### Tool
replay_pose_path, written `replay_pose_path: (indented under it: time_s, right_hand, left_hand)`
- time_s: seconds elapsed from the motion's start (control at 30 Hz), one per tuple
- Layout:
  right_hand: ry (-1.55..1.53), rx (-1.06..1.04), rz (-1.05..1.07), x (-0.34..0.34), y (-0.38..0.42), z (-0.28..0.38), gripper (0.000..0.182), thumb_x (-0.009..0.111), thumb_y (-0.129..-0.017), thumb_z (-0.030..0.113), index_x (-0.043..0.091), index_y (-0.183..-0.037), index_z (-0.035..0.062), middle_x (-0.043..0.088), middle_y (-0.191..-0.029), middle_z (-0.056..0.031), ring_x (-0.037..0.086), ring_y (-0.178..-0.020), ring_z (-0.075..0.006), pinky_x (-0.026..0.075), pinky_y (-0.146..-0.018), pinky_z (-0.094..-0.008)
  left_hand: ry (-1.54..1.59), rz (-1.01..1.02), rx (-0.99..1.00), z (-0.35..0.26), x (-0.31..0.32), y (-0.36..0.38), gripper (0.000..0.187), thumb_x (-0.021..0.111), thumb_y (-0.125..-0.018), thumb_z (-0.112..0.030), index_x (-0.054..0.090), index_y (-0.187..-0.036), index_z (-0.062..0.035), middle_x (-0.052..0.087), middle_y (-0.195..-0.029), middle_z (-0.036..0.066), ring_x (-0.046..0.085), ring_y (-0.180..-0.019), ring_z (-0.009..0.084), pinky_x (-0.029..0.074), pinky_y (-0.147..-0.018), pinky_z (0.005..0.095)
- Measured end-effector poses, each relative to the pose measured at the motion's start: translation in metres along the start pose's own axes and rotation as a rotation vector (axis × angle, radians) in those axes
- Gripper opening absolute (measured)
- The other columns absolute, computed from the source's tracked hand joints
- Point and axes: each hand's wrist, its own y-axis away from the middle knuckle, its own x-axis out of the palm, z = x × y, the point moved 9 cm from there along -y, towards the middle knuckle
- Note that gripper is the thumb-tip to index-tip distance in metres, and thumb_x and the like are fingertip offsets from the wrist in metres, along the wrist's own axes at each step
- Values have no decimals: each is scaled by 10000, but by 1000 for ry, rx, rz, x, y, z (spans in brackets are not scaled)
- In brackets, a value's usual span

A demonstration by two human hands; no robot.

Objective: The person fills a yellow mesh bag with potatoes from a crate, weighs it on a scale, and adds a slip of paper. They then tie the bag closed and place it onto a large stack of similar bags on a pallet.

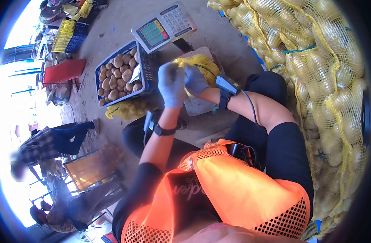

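A yellow mesh bag [208, 67] full of potatoes rests on the scale's platform [199, 104]. Both hands wear pale grey gloves and meet at the bag's gathered neck. My left hand [171, 84] is raised at the neck's left side, its fingers closed on the yellow mesh. Close beside it, my right hand [195, 79] is also closed on the neck, with its fingertips partly hidden. Behind them stands the scale's display and keypad [164, 27], tilted in view.
Left of the hands is a blue crate [143, 67] of loose potatoes, with another filled mesh bag [130, 110] below it. Stacked mesh bags [315, 77] line the right side. People [51, 143] and a red chair [64, 73] are at the far left.
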Motion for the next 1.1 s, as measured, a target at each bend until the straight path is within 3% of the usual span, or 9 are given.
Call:
replay_pose_path:
  time_s: [0.07, 0.2, 0.37, 0.43, 0.5, 0.63, 0.7, 0.87, 1.1]
  right_hand:
    - [422, -432, 109, 20, 5, 24, 257, 532, -858, 218, 547, -1021, 20, 555, -856, -150, 557, -865, -324, 437, -726, -401]
    - [233, -456, -8, 32, 22, -1, 249, 552, -845, 217, 561, -1005, 27, 562, -862, -143, 563, -842, -303, 439, -727, -397]
    - [-177, -433, 38, -19, 13, 22, 303, 622, -807, 264, 586, -987, 23, 574, -877, -156, 569, -809, -304, 443, -725, -400]
    - [-71, -379, 127, -23, 12, 20, 329, 644, -787, 274, 585, -980, 14, 575, -888, -169, 568, -809, -316, 446, -719, -403]
    - [71, -309, 173, -14, 11, 5, 336, 673, -776, 301, 589, -925, 11, 595, -834, -161, 592, -749, -283, 461, -666, -384]
    - [-288, 29, 247, -17, -3, -15, 290, 670, -813, 335, 595, -846, 57, 580, -629, -58, 598, -616, -178, 471, -561, -328]
    - [-704, 304, 368, -7, -16, -36, 247, 625, -844, 320, 601, -890, 78, 609, -694, -68, 608, -649, -204, 482, -580, -324]
    - [-1601, 869, 501, 2, -15, -19, 261, 568, -891, 303, 570, -1022, 77, 638, -842, -94, 632, -777, -240, 515, -620, -322]
    - [-863, 552, 783, 0, -1, 7, 790, 387, -781, 738, 482, -1221, 89, 528, -1040, -154, 558, -900, -256, 469, -749, -382]
  left_hand:
    - [-720, 358, 638, -75, 54, -15, 255, 649, -722, -126, 614, -964, -53, 600, -924, 50, 592, -815, 204, 478, -702, 342]
    - [-1305, 1012, 317, 15, 129, -15, 165, 592, -745, -192, 709, -858, -165, 659, -929, 85, 633, -890, 266, 505, -754, 368]
    - [-678, 726, 13, 67, 114, -61, 227, 525, -840, -218, 619, -938, -37, 645, -921, 184, 625, -742, 328, 497, -646, 401]
    - [513, 463, -1101, 130, 73, -46, 208, 499, -889, -241, 598, -901, -59, 644, -814, 110, 543, -531, 199, 421, -456, 307]
    - [1015, 246, -1177, 139, 51, -54, 188, 472, -927, -242, 500, -769, -143, 410, -573, -43, 323, -424, 73, 248, -366, 215]
    - [1057, 105, -910, 122, -39, -77, 324, 521, -910, -292, 395, -627, -194, 271, -489, -84, 224, -382, 88, 186, -371, 253]
    - [764, -157, -821, 121, -77, -63, 157, 583, -867, -207, 611, -769, -87, 506, -571, -43, 427, -441, 101, 353, -433, 226]
    - [-140, 315, -368, 141, -72, 27, 137, 630, -801, -138, 664, -838, -10, 649, -750, 45, 561, -679, 92, 468, -628, 265]
    - [-598, 686, 110, -20, 21, 33, 156, 610, -794, -223, 626, -765, -71, 633, -673, 81, 621, -662, 284, 478, -664, 383]
